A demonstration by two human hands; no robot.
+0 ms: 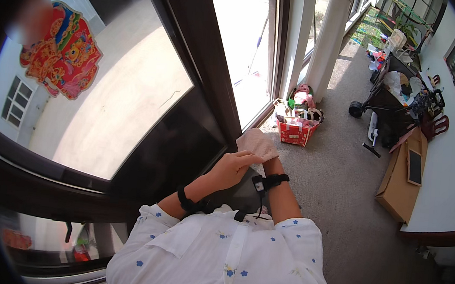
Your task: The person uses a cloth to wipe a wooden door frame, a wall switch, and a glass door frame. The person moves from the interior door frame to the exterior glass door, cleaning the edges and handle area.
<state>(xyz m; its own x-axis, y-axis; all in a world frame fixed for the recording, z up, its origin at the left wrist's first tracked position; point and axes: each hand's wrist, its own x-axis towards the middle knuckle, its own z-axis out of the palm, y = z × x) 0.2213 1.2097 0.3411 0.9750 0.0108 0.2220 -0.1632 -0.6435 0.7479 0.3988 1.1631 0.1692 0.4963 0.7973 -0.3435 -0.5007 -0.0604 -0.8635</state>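
Observation:
A pale pink terry cloth (pixel 255 141), perhaps a mitt, covers my right hand (pixel 271 165) so that only the wrist end shows below it. My left hand (pixel 227 171) pinches the lower edge of this cloth between thumb and fingers, close to the right wrist. The fingers of the right hand are hidden. A black strap with a small device (pixel 259 183) is around my right forearm, and a black band (pixel 182 197) circles the left one. Both hands are in front of a dark-framed glass door (pixel 214 55).
A red bag (pixel 295 132) full of cloth items stands by the door frame. A black stroller (pixel 389 99), a white scooter (pixel 373 128) and a cardboard box (pixel 396 189) line the right wall. A colourful festive decoration (pixel 75 53) is on the glass.

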